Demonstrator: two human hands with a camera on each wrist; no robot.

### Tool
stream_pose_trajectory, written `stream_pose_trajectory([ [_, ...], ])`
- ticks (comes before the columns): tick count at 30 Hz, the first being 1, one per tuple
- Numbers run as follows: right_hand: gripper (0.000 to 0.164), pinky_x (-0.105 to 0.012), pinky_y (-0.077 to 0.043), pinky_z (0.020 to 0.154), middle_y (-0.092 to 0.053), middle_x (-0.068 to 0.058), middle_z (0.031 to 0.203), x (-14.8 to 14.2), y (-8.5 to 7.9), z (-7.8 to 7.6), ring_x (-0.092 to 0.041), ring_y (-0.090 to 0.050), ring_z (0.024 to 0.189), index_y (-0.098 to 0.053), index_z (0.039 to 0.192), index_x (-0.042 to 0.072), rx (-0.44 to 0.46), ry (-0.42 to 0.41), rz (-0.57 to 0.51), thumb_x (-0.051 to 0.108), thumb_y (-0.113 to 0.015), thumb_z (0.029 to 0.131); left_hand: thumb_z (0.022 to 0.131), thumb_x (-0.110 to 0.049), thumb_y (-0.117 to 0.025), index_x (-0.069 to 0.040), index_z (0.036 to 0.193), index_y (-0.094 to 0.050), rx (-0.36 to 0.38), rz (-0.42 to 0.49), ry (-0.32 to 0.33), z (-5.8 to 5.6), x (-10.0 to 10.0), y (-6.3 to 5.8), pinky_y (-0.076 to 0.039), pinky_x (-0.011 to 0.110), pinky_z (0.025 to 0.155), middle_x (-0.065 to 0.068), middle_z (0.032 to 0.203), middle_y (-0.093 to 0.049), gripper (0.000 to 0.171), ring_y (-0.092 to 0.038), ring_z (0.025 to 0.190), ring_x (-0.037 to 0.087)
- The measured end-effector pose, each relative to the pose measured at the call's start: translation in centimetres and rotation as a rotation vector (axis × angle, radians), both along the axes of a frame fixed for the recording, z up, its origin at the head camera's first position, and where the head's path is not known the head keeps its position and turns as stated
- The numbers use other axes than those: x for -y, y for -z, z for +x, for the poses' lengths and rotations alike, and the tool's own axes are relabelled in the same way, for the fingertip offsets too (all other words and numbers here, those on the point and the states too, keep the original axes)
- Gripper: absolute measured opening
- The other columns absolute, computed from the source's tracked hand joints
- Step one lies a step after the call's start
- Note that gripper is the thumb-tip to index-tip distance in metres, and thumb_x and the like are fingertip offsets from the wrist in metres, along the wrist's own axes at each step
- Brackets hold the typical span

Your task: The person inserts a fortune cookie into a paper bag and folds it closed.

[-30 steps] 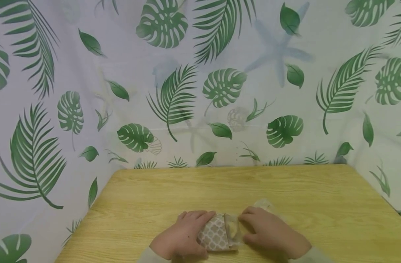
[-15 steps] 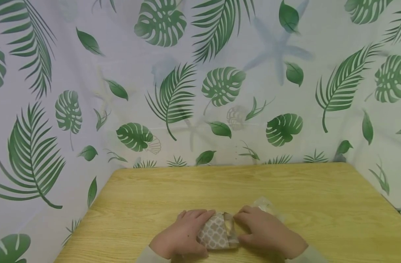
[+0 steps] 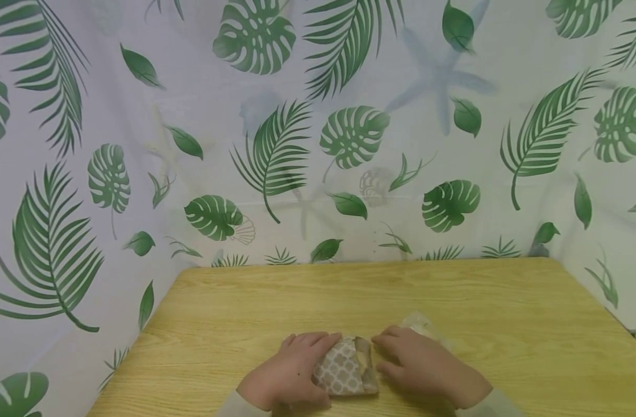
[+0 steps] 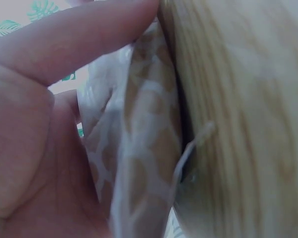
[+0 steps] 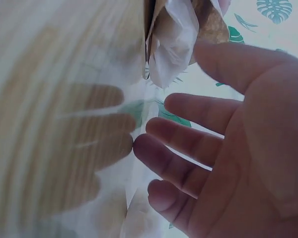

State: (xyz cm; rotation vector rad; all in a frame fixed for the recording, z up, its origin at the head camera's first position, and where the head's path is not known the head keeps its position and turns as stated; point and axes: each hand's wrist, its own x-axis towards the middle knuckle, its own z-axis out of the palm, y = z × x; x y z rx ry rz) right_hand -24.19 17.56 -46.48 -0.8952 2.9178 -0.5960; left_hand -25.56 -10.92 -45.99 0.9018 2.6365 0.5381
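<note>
A beige patterned paper packet (image 3: 340,370) with a white lattice lies on the table near its front. My left hand (image 3: 292,370) grips it from the left, fingers along the far side and thumb along the near side. The packet's right end is open, and crumpled whitish lining (image 5: 175,42) shows in it in the right wrist view. Just right of that end is my right hand (image 3: 419,365), fingers loosely bent with nothing between them. Its thumb is close to the paper; whether it touches, I cannot tell. In the left wrist view the packet's patterned side (image 4: 149,129) stands beside my fingers.
A clear crinkled plastic piece (image 3: 418,322) lies behind my right hand, partly hidden by it. The wood-grain table (image 3: 276,301) extends to a white leaf-printed curtain (image 3: 349,226) at the back and both sides.
The clear lining that stuck out of the packet's right end is now pushed in closer to the paper edge. My right hand has shifted slightly left; the left hand has kept its hold.
</note>
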Motion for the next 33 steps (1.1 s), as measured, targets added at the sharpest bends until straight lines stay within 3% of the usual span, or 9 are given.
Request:
stream_pose_trajectory([
  [17,0.056,-0.046,-0.052,0.094,-0.061,0.006,0.126,1.2,0.0,0.0,-0.017,-0.059,0.113,-0.063,0.138,0.017,0.045,-0.003,-0.020,0.050,-0.067,0.093,0.073,-0.038,-0.087,-0.030,0.159,-0.032,-0.004,0.005,0.007,0.0,0.3,-0.1,-0.019,0.059,0.118,-0.006,0.157,-0.037,0.103,-0.034,0.144,0.021],
  [23,0.050,-0.049,-0.050,0.099,-0.062,-0.002,0.129,-0.4,-0.6,-0.7,-0.025,-0.058,0.118,-0.065,0.132,0.012,-0.054,0.012,-0.022,0.038,-0.074,0.091,0.073,-0.039,-0.088,-0.032,0.159,-0.032,-0.007,-0.001,0.006,-0.2,0.2,0.1,-0.020,0.060,0.117,-0.005,0.157,-0.037,0.103,-0.034,0.144,0.021],
  [33,0.060,-0.059,-0.043,0.102,-0.059,-0.013,0.135,-5.7,-1.8,-2.0,-0.040,-0.053,0.125,-0.061,0.137,0.009,-0.065,0.153,-0.030,0.038,-0.078,0.087,0.073,-0.038,-0.088,-0.035,0.159,-0.031,0.010,-0.005,-0.001,-0.1,0.2,0.2,-0.019,0.059,0.118,-0.006,0.157,-0.037,0.103,-0.034,0.144,0.020],
])
